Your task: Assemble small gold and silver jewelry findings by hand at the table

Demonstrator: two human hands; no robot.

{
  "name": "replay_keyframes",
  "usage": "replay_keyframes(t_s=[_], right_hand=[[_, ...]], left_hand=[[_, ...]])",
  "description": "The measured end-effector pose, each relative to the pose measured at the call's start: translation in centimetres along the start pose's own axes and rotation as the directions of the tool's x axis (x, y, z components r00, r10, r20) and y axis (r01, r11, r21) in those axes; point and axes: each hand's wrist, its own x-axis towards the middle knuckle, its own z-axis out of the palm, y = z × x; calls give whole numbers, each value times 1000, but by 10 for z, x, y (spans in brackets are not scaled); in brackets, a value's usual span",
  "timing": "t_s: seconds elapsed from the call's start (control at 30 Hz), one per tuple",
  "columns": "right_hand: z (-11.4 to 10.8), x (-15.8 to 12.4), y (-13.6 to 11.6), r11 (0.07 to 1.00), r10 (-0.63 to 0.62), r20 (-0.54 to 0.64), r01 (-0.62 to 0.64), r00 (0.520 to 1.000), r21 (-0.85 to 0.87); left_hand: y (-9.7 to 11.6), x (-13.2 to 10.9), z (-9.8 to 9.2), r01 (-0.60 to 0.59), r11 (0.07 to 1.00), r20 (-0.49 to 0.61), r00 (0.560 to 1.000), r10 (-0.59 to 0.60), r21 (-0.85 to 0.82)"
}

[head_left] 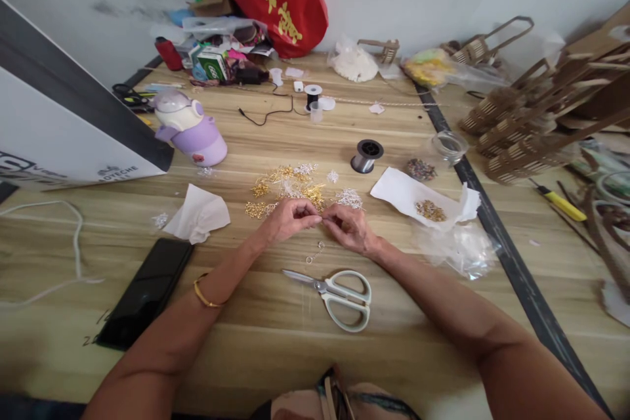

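Observation:
My left hand (288, 218) and my right hand (350, 228) meet above the wooden table (275, 341), fingertips pinched together on a thin beaded strand (315, 253) that dangles below them. Just beyond my fingers lies a scatter of gold and silver beads and findings (290, 187). White-handled scissors (335, 292) lie shut on the table right below my hands. A gold bangle (204, 295) circles my left wrist.
A black phone (145, 292) and crumpled tissue (197, 215) lie at left, a purple bottle (189, 130) behind them. A wire spool (367, 155), white paper with gold beads (428, 203) and a plastic bag (462, 249) sit at right. Wooden models (531, 125) crowd the far right.

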Motion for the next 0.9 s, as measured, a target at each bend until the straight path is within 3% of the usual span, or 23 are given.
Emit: replay_keyframes(t_s=[0.3, 0.73, 0.9], right_hand=[[0, 0, 0, 998, -7, 24, 8, 1000, -70], [-2, 5, -2, 998, -48, 36, 49, 998, -26], [-2, 5, -1, 999, -36, 29, 37, 999, -24]], left_hand=[[0, 0, 1, -44, 997, -7, 999, 45, 55], [-3, 0, -1, -65, 996, -19, 998, 67, 65], [-1, 1, -8, -68, 986, -111, 990, 86, 155]])
